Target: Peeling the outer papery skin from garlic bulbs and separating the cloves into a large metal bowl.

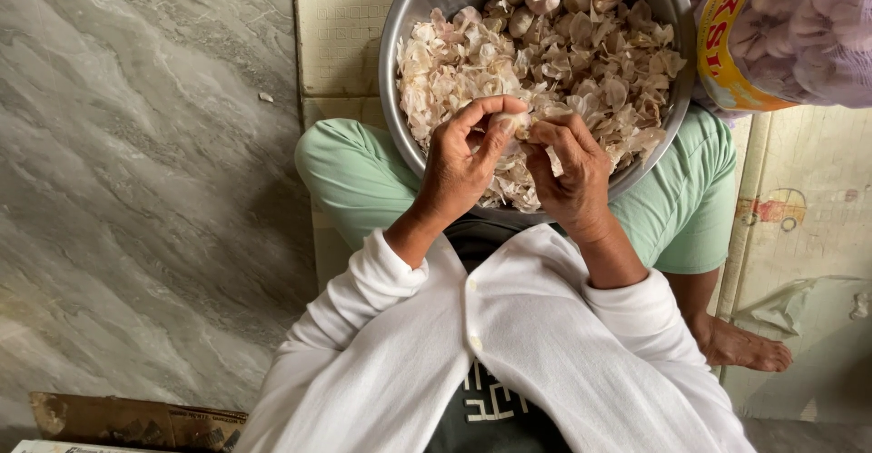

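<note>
Both hands meet over the near rim of the wide, round stainless-steel bowl point(404, 17), which rests on the lap of the seated person in green trousers. The left hand point(463, 167) pinches a small, pale garlic piece point(514, 124) between thumb and fingertips; the right hand point(572, 171) closes its fingertips on the same piece from the other side. The piece sits just above the heap of papery pinkish-white garlic skins point(545, 62) filling the bowl, with a few unpeeled bulbs at the bowl's far side. A purple mesh sack of garlic with a yellow label point(790, 35) hangs to the right of the bowl.

To peel well, I judge the left hand should hold steady while the right strips skin over the bowl. The piece's long axis seems to run between the two hands, though it is too hidden to be sure.
</note>
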